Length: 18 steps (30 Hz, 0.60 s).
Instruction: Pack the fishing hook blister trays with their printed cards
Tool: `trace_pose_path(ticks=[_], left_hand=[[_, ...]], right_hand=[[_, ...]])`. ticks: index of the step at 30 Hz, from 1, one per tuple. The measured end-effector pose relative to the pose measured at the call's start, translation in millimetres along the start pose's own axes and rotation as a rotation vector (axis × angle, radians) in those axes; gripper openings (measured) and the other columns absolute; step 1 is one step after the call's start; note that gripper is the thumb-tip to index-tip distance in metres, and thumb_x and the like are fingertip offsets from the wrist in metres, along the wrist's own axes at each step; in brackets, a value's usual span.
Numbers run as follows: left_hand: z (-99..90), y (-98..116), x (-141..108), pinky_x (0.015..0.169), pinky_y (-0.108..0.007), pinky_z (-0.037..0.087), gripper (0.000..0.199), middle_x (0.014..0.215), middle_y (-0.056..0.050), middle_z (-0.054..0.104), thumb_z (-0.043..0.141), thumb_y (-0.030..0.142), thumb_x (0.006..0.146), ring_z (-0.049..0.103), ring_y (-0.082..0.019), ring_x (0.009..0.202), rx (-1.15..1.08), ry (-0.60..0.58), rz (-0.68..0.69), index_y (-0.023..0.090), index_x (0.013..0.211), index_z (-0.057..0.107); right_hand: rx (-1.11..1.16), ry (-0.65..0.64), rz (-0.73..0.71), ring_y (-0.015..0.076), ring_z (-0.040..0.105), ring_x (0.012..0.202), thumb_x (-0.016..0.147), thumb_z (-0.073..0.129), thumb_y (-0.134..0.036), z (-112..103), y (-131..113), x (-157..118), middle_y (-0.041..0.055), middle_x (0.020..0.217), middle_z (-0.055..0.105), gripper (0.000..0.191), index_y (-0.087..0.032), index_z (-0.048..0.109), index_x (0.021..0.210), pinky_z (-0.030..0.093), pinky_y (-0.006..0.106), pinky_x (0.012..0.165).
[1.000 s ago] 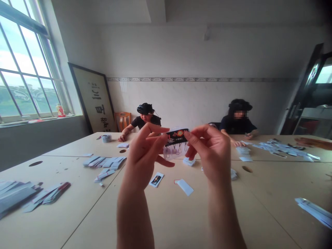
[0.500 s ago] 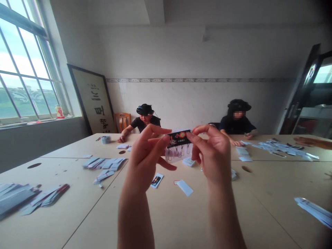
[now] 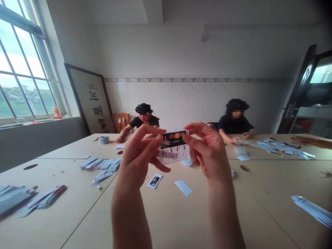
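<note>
Raised above the table, a clear packet of fish hooks (image 3: 173,143) has a black printed header with red and orange lettering. Several hooks hang in a row in its see-through lower part. My left hand (image 3: 141,148) pinches the packet's left edge between thumb and forefinger, the other fingers partly spread behind it. At the opposite edge, my right hand (image 3: 207,147) pinches the header's right end with thumb and forefinger. Below the hands, a small card with a black label (image 3: 155,181) and a white slip with a red edge (image 3: 184,187) lie on the table.
The wooden table (image 3: 181,221) bears stacks of white packets (image 3: 101,164) at left and a larger pile (image 3: 15,199) at the near left. More packets (image 3: 280,147) lie spread at the far right. Two people (image 3: 144,119) sit opposite; another person's hand (image 3: 306,141) reaches in from the right.
Both hands and the hook packet have shifted slightly left in view, and the packet is held a little more level. The grip on it is the same.
</note>
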<state>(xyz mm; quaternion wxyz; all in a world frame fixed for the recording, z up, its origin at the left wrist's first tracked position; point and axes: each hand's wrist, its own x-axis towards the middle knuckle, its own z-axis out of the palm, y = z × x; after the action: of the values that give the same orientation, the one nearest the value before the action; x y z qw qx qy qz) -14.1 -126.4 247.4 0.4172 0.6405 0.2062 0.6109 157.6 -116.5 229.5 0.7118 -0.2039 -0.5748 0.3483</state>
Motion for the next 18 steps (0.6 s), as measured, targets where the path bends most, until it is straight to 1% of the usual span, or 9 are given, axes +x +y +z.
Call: trace_pose_path(ticks=[2, 6, 10, 13, 15, 18], left_hand=[[-1.1, -1.0, 0.5, 0.037, -0.023, 0.06, 0.017, 0.068, 0.003, 0.051, 0.07, 0.033, 0.086, 0.054, -0.007, 0.048, -0.002, -0.001, 0.008, 0.019, 0.093, 0.063], [-8.0, -8.2, 5.1, 0.037, -0.023, 0.059, 0.021, 0.064, 0.004, 0.051, 0.07, 0.037, 0.087, 0.057, -0.009, 0.046, 0.002, -0.078, 0.04, 0.019, 0.096, 0.062], [-11.5, -13.3, 7.8, 0.037, -0.023, 0.06, 0.023, 0.067, 0.002, 0.056, 0.07, 0.038, 0.087, 0.06, -0.01, 0.048, 0.017, -0.051, 0.045, 0.019, 0.097, 0.062], [-10.2, -13.1, 7.5, 0.039, -0.024, 0.061, 0.019, 0.068, 0.001, 0.059, 0.067, 0.037, 0.089, 0.063, -0.012, 0.053, 0.047, -0.047, 0.047, 0.02, 0.098, 0.062], [-8.8, -12.1, 7.1, 0.04, -0.025, 0.062, 0.017, 0.066, 0.002, 0.059, 0.067, 0.035, 0.09, 0.061, -0.012, 0.054, 0.059, -0.059, 0.048, 0.021, 0.098, 0.062], [-8.0, -11.2, 7.3, 0.039, -0.022, 0.061, 0.014, 0.065, 0.003, 0.056, 0.066, 0.034, 0.09, 0.054, -0.008, 0.049, 0.062, -0.07, 0.056, 0.021, 0.097, 0.064]], right_hand=[[-0.002, -0.013, 0.003, -0.0003, 0.047, 0.034, 0.076, 0.085, -0.034, 0.2, -1.4, -0.8, -0.0039, 0.089, 0.066, 0.026, -0.024, 0.072, 0.096, 0.034, 0.013, 0.027], [0.001, -0.034, 0.02, -0.0002, 0.05, 0.036, 0.078, 0.083, -0.031, 0.2, -2.4, -1.5, -0.0041, 0.089, 0.066, 0.024, -0.027, 0.074, 0.1, 0.035, 0.012, 0.029], [0.012, -0.058, -0.002, 0.001, 0.057, 0.043, 0.08, 0.081, -0.024, -0.7, -1.7, -0.4, -0.0054, 0.09, 0.064, 0.025, -0.03, 0.075, 0.104, 0.043, 0.012, 0.036], [0.001, -0.046, -0.002, 0.0011, 0.057, 0.042, 0.08, 0.081, -0.024, -0.2, -0.4, 0.7, -0.0055, 0.089, 0.064, 0.024, -0.03, 0.076, 0.103, 0.043, 0.012, 0.036], [-0.011, -0.012, 0.004, 0.0011, 0.054, 0.038, 0.079, 0.083, -0.029, 1.0, 0.9, 1.2, -0.0054, 0.08, 0.065, 0.02, -0.026, 0.076, 0.097, 0.039, 0.012, 0.033], [-0.001, 0.029, 0.013, 0.0028, 0.048, 0.033, 0.079, 0.082, -0.034, 3.1, 2.9, 2.1, -0.0073, 0.054, 0.058, 0.016, -0.022, 0.076, 0.088, 0.034, 0.012, 0.03]])
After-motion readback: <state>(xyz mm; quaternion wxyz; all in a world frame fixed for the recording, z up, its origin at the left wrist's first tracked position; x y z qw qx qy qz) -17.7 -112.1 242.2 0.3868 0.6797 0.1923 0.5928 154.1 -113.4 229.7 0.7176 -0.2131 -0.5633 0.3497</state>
